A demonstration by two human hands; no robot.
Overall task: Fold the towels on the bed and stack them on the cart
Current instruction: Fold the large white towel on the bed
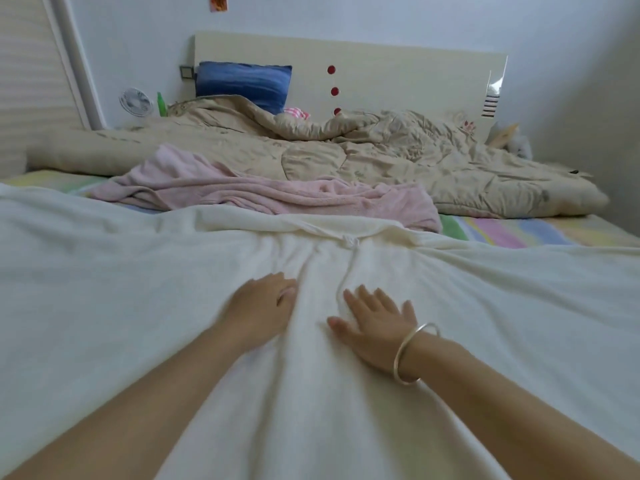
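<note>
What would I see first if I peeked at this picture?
Two bare hands in the middle press on a big white towel spread over the near part of the bed: the right hand lies flat and wears a silver bracelet, while the left hand curls at a crease. Behind them lies a crumpled pink towel, then a rumpled beige quilt and a blue pillow against the headboard.

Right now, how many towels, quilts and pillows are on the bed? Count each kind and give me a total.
Towels: 2, the white towel and the pink towel
Quilts: 1, the beige quilt
Pillows: 1, the blue pillow
Total: 4
</note>
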